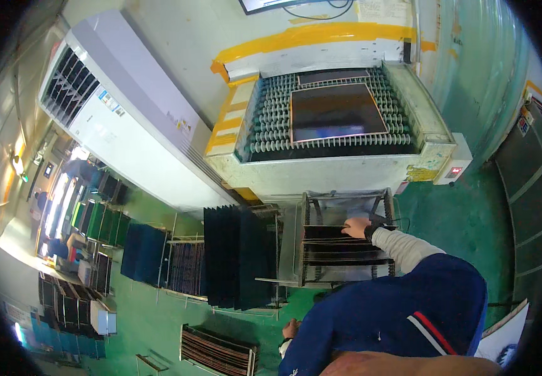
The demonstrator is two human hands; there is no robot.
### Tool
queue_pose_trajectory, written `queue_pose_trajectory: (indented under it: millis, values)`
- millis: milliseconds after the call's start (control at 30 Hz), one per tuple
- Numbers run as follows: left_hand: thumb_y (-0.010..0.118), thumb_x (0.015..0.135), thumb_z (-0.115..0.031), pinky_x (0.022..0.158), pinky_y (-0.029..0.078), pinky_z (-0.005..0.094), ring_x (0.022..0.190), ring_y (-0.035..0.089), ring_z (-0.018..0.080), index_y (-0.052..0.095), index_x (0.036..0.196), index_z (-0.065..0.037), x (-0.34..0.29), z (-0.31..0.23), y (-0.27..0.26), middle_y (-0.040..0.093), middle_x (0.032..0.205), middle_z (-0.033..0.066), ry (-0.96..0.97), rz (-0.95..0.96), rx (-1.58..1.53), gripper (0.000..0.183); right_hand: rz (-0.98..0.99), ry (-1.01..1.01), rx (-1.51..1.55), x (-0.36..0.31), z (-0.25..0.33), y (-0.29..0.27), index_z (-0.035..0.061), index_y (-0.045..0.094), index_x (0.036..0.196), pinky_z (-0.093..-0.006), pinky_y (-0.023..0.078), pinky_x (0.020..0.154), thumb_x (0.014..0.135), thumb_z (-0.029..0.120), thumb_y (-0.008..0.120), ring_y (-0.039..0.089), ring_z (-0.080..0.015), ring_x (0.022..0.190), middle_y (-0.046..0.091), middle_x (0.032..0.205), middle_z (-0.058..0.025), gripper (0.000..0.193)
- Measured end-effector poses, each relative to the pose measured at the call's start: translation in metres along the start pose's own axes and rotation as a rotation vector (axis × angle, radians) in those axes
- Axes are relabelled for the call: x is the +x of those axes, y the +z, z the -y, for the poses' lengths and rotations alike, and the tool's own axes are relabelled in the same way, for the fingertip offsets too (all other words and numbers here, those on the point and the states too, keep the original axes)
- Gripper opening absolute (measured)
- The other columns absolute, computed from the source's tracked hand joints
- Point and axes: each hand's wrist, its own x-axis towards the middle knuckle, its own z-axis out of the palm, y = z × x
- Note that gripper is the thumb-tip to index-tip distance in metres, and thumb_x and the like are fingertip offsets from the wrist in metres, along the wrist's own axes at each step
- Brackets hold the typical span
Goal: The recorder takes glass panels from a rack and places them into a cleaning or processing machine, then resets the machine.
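Observation:
My right hand (356,227) reaches out to a metal rack in front of me. Its fingers are closed at the upper edge of a thin dark panel (324,234) standing in the rack. Several similar panels with light edges sit in slots of this metal rack (306,271). Low beside my body, my left hand (291,328) has curled fingers; what they hold, if anything, is too small to make out. Beyond the rack, a large dark panel with a copper-coloured rim (336,113) lies flat on the rollers of a conveyor machine (327,164). A second panel (333,76) lies behind it.
A white air conditioner (139,147) leans into view at left of the machine. Left of my rack stand racks of dark upright sheets (236,257). A low rack of panels (217,351) sits on the green floor (139,313). Grey framed panels (525,188) line the right side.

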Motion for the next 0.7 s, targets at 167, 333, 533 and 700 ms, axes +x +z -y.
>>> queue_pose_trajectory:
  millis: [167,333,533,700]
  values:
    - [0.059,0.084,-0.037,0.055,0.046,0.0325,0.059,0.059,0.0193,0.065,0.078,0.0,-0.02,0.009,-0.003,0.068,0.076,0.0098,0.225,-0.009,0.158,0.038,-0.041,-0.01,-0.018,0.004,-0.014,0.017,0.0079,0.066,0.089,-0.0465,0.044,0.067,0.082,0.038,0.061,0.06,-0.0352,0.079,0.065,0.082,-0.0161,0.032]
    - [0.062,0.083,-0.031,0.051,0.046,0.0299,0.06,0.061,0.0173,0.062,0.082,0.001,-0.017,0.041,-0.005,0.068,0.075,0.0101,0.44,0.088,-0.105,0.032,-0.028,0.019,0.04,-0.001,-0.009,0.018,0.0051,0.065,0.089,-0.0473,0.044,0.066,0.083,0.037,0.059,0.06,-0.0362,0.078,0.064,0.081,-0.0174,0.033]
    - [0.063,0.081,-0.022,0.047,0.047,0.0333,0.056,0.061,0.0235,0.058,0.083,0.001,-0.03,0.032,-0.005,0.065,0.077,0.0149,0.261,0.02,0.16,0.023,-0.205,-0.173,-0.011,-0.013,-0.012,0.024,0.001,0.058,0.072,-0.0437,0.041,0.051,0.087,0.025,0.058,0.053,-0.0302,0.052,0.056,0.061,-0.0169,0.028]
    - [0.061,0.081,-0.02,0.043,0.045,0.0342,0.054,0.06,0.0237,0.054,0.087,0.003,-0.03,0.028,-0.007,0.063,0.076,0.0147,0.204,0.048,-0.318,0.024,-0.17,-0.154,-0.053,-0.016,0.008,0.006,0.0009,0.062,0.073,-0.0455,0.043,0.053,0.086,0.024,0.057,0.058,-0.0338,0.062,0.058,0.065,-0.0163,0.027]
